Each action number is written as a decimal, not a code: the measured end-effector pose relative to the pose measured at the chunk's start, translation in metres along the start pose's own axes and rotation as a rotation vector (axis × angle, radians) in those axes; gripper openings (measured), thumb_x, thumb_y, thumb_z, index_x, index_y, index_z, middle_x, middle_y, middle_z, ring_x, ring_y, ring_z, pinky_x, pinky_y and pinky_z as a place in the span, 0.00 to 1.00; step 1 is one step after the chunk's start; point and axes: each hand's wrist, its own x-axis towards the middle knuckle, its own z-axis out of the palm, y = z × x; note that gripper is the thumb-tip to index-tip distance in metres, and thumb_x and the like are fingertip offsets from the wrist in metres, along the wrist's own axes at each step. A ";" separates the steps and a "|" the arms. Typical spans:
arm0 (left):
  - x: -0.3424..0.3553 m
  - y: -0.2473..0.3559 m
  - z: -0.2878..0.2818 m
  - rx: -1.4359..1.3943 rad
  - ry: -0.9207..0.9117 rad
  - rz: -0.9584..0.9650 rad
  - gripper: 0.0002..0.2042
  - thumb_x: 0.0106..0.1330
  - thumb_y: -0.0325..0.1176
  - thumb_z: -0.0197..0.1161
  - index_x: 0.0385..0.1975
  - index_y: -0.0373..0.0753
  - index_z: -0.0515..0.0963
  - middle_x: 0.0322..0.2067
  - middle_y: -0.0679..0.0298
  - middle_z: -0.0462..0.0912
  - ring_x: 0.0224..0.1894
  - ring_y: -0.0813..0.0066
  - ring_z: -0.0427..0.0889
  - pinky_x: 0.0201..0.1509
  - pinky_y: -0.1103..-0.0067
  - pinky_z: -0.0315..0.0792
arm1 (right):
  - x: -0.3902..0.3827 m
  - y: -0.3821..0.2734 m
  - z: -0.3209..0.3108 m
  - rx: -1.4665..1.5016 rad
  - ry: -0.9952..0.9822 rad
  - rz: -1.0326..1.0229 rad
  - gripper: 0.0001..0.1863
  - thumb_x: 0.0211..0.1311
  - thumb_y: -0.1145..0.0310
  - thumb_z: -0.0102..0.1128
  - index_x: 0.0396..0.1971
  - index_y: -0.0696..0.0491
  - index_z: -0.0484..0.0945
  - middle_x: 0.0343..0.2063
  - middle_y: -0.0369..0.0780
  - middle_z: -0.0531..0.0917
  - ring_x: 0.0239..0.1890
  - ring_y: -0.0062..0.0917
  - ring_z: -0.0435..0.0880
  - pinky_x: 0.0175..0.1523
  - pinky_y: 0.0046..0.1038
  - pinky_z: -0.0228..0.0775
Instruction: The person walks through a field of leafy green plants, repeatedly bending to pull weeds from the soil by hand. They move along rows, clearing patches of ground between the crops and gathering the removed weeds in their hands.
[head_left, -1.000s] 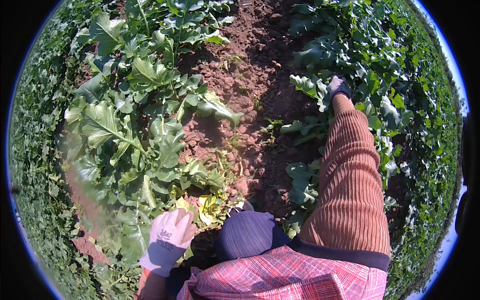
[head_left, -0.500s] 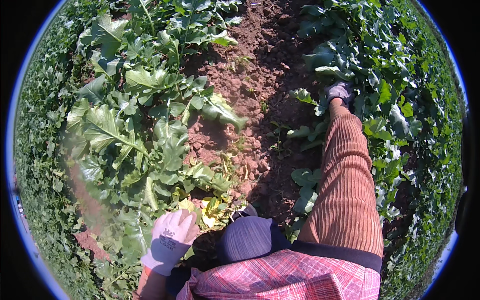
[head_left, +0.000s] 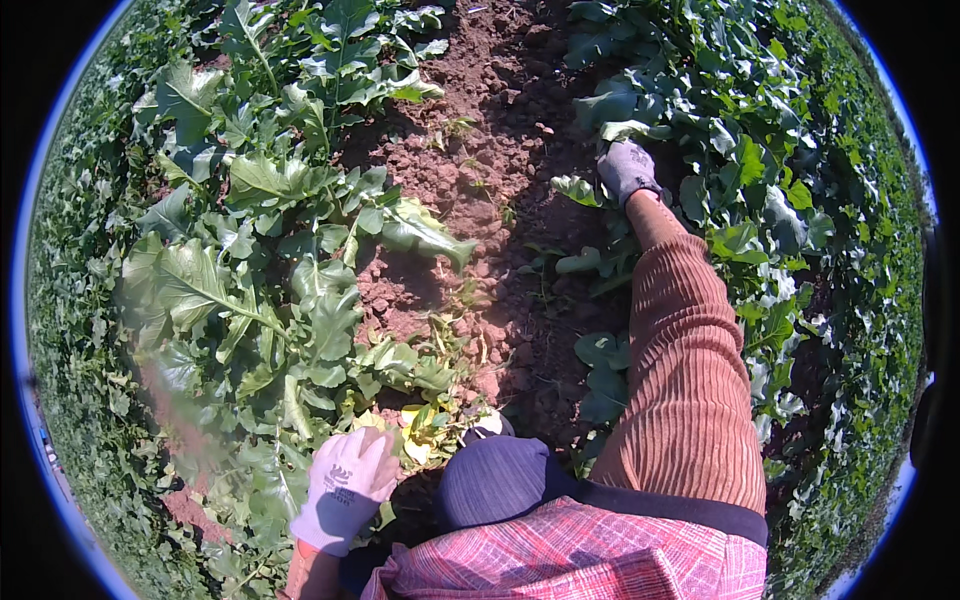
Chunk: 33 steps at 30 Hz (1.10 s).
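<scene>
Furthest left runs a row of broad green plants [head_left: 197,277], and low against it I have my left hand [head_left: 344,488] in a pale glove, back upward, fingers loosely bent; I cannot tell whether they grip anything. Just beside them lie yellow leaves [head_left: 420,432], next to my knee [head_left: 495,482] in dark blue cloth. Past a strip of reddish, cloddy soil [head_left: 492,120], my gloved right hand [head_left: 628,168] reaches into the other green row [head_left: 785,218], its fingertips under a pale curled leaf [head_left: 637,130]; foliage hides whether they grasp it. Behind that hand stretches my brown ribbed sleeve [head_left: 690,360].
</scene>
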 end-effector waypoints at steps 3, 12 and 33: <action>0.000 0.001 0.000 -0.009 0.017 0.032 0.20 0.57 0.39 0.70 0.49 0.42 0.79 0.45 0.57 0.79 0.45 0.56 0.79 0.48 0.62 0.74 | -0.034 -0.060 0.021 0.409 -0.155 -0.330 0.21 0.71 0.55 0.49 0.40 0.56 0.84 0.36 0.55 0.85 0.42 0.50 0.85 0.46 0.45 0.76; -0.003 0.018 -0.013 0.009 -0.053 0.071 0.21 0.55 0.39 0.72 0.49 0.41 0.81 0.45 0.56 0.80 0.45 0.51 0.80 0.50 0.61 0.73 | -0.136 -0.185 -0.066 -0.150 -0.213 -0.989 0.30 0.57 0.53 0.70 0.57 0.49 0.76 0.53 0.48 0.80 0.56 0.41 0.81 0.57 0.45 0.72; 0.011 0.127 -0.019 -0.259 0.151 0.462 0.21 0.63 0.41 0.64 0.54 0.40 0.78 0.52 0.55 0.79 0.58 0.50 0.75 0.67 0.56 0.63 | -0.241 0.335 -0.105 1.258 0.038 0.333 0.19 0.74 0.55 0.59 0.46 0.57 0.86 0.43 0.36 0.88 0.43 0.18 0.83 0.52 0.22 0.73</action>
